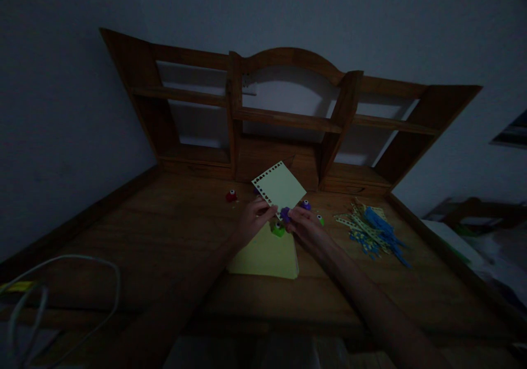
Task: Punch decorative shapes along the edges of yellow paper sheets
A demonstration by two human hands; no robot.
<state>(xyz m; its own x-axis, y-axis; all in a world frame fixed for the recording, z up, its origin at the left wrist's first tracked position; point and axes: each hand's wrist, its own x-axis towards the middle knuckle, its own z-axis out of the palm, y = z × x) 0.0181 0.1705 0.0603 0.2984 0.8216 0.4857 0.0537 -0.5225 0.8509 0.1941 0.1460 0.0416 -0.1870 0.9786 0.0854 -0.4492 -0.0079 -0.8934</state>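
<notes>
My left hand pinches the lower left edge of a pale yellow sheet of paper, which is held up at a tilt. Rows of small punched shapes run along two of its edges. At the sheet's lower corner, my right hand is closed on a purple craft punch. Whether the punch is pressed down is too dark to tell. Below the hands, a green punch rests on a stack of yellow paper. Another purple punch and a second green punch stand just beyond my right hand.
A red punch stands left of the sheet on the wooden desk. Blue and yellow punched strips with loose scraps lie at the right. A wooden shelf unit rises behind. A white cable loops at the left front.
</notes>
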